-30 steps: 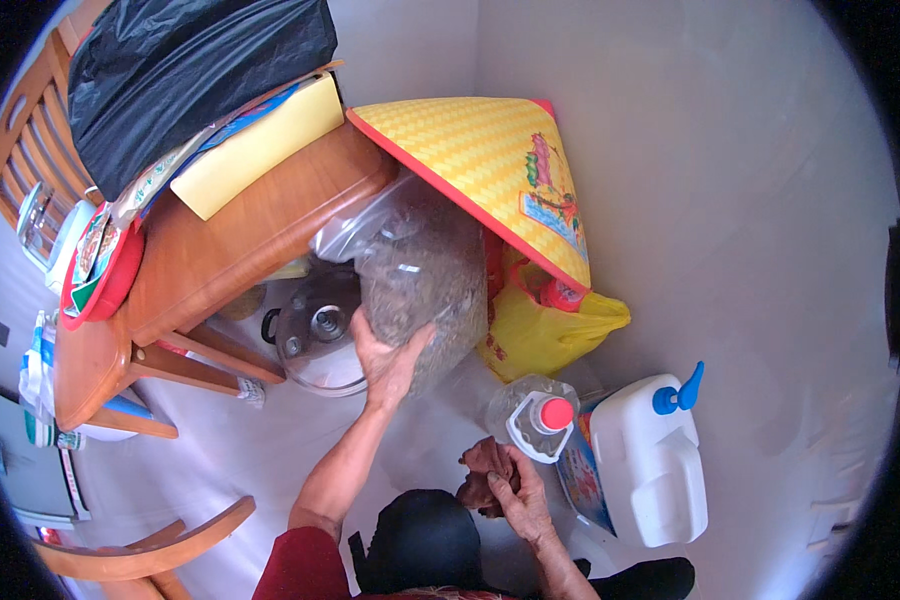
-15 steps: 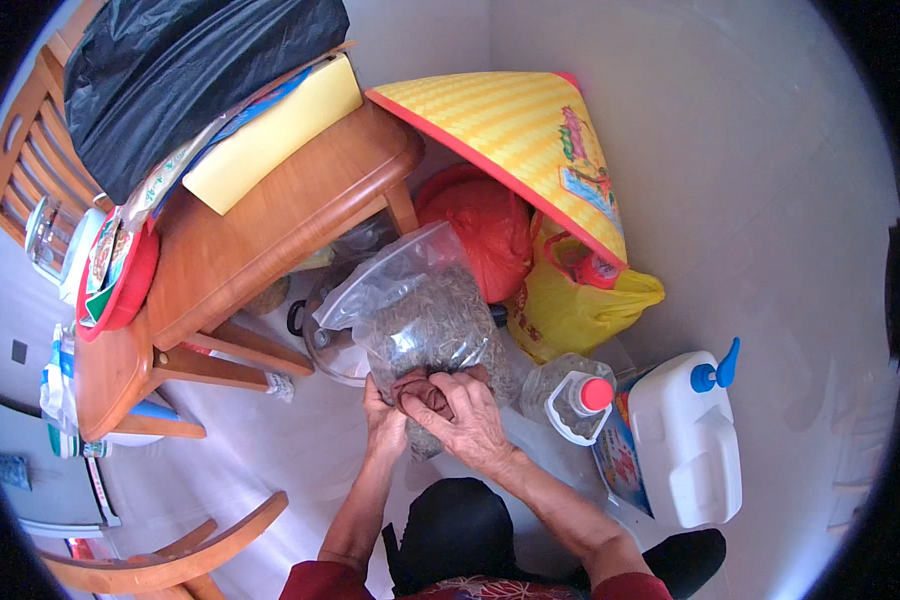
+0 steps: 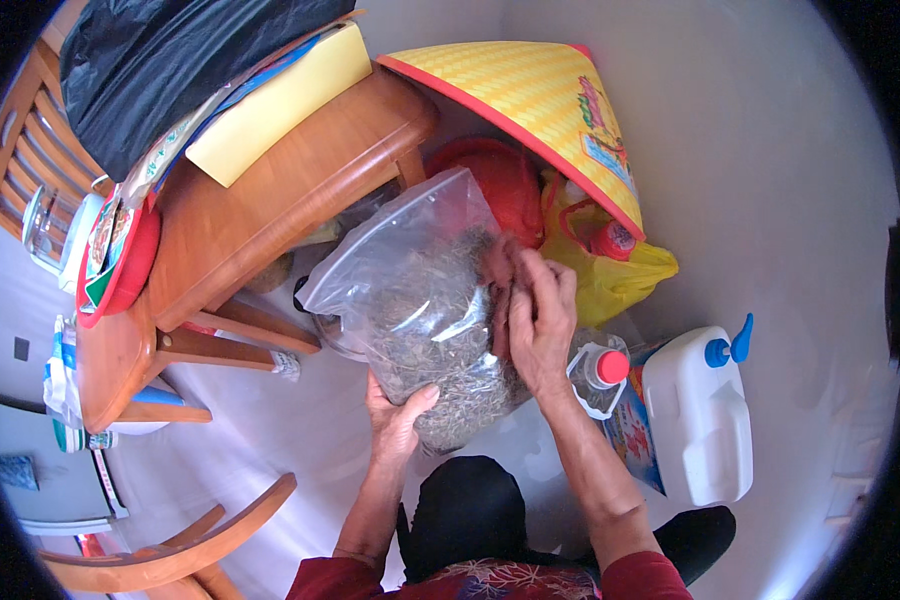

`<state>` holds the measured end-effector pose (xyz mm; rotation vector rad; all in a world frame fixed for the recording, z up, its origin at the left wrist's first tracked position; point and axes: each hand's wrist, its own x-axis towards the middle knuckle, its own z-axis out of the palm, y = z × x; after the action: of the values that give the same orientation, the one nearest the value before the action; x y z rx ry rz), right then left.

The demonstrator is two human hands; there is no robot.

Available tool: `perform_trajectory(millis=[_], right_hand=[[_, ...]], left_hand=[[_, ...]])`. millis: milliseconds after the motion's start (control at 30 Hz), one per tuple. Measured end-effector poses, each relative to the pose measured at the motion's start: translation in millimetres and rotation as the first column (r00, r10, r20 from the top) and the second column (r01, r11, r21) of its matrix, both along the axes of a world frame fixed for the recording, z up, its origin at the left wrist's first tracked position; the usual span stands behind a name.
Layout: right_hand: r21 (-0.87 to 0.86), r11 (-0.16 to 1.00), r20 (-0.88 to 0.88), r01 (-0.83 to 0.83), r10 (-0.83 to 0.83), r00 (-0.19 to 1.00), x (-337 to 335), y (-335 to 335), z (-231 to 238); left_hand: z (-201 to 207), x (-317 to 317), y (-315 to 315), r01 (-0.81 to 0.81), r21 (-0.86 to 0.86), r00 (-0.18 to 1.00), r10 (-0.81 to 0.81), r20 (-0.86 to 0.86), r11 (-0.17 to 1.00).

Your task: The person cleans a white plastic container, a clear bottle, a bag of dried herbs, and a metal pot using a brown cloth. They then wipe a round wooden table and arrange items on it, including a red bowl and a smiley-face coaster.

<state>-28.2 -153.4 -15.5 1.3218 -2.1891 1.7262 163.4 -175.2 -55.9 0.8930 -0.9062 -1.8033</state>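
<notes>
A clear plastic bag [image 3: 410, 300] of dried, chopped plant stuff stands tilted in front of me, its flattened top pointing up and away. My left hand [image 3: 394, 417] grips its lower left side, thumb across the front and fingers behind. On the bag's upper right side, my right hand [image 3: 542, 318] presses a crumpled reddish-brown cloth [image 3: 499, 325], with the fingers bent over it. Part of the cloth is hidden by those fingers and slightly blurred.
Left of the bag stands a wooden bench [image 3: 300, 150] loaded with a black plastic bag [image 3: 190, 80]. A yellow conical hat [image 3: 515, 95] leans over red and yellow bags [image 3: 620, 290] behind. To the right are a red-capped bottle [image 3: 600, 375] and a white pump jug [image 3: 695, 420].
My right hand has moved up and right with the cloth, from the bag's lower front to its right side. My left hand has left the cloth and now holds the bag's lower left.
</notes>
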Motion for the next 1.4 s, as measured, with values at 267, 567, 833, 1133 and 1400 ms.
perform_trajectory(millis=[267, 567, 833, 1133, 1400], right_hand=[[0.184, 0.944, -0.380, -0.273, 0.324, 0.866, 62.5, 88.7, 7.6], [-0.125, 0.992, -0.183, -0.024, 0.001, 0.983, 11.9, 103.4, 15.0], [-0.101, 0.994, -0.047, -0.038, 0.033, 0.998, 29.9, 121.7, 14.4], [-0.162, 0.942, -0.347, -0.293, 0.224, 0.911, 67.0, 137.1, -0.1], [-0.224, 0.970, -0.126, -0.096, 0.069, 0.990, 25.7, 121.0, 19.9]], left_hand=[[16.1, -8.8, 13.7, -0.125, 0.052, 0.976, 0.132, -0.171, 0.991], [47.7, -5.1, 28.2, -0.130, 0.011, 0.965, 0.129, -0.229, 0.992], [47.6, -4.2, 32.4, -0.133, -0.014, 0.957, 0.125, -0.262, 0.991], [43.2, -10.2, 30.9, -0.169, 0.085, 0.945, 0.186, -0.269, 0.982], [50.9, -7.1, 34.6, -0.079, 0.048, 0.935, 0.091, -0.344, 0.996]])
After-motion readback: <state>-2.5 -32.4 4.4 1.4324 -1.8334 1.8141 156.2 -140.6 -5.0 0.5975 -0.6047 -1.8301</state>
